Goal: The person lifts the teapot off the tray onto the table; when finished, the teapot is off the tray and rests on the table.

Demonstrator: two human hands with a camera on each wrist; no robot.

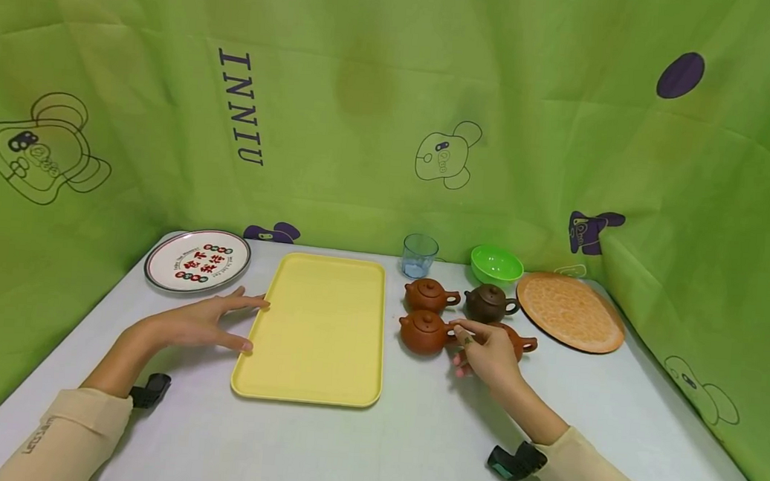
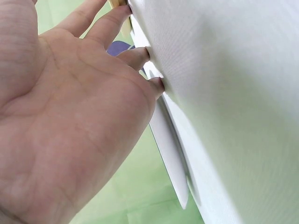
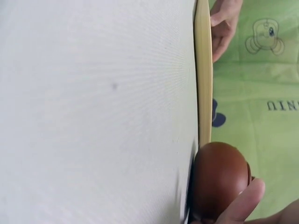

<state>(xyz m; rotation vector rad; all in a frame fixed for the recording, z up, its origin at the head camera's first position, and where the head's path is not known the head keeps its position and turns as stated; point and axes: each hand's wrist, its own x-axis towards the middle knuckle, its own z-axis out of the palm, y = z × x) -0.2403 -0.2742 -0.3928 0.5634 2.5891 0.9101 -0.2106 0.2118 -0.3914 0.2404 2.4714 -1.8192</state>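
Note:
My right hand (image 1: 492, 354) pinches the handle of a reddish-brown clay teapot (image 1: 422, 334), the front left one of a cluster. In the right wrist view, the round body of this teapot (image 3: 218, 175) sits low on the white table, with my thumb at its handle side. Behind the right hand a similar reddish teapot (image 1: 524, 343) is partly hidden. Another reddish teapot (image 1: 425, 295) and a dark brown teapot (image 1: 488, 303) stand farther back. At the left edge of a yellow tray (image 1: 318, 329), my left hand (image 1: 191, 322) has its fingers spread, thumb and fingertips right at the rim.
A white plate with red lettering (image 1: 182, 262) lies at the back left. Behind the teapots stand a clear bluish glass (image 1: 420, 256) and a green bowl (image 1: 496, 265). A round, orange-patterned board (image 1: 571, 313) lies at the right. Green printed cloth (image 1: 353, 119) encloses the table.

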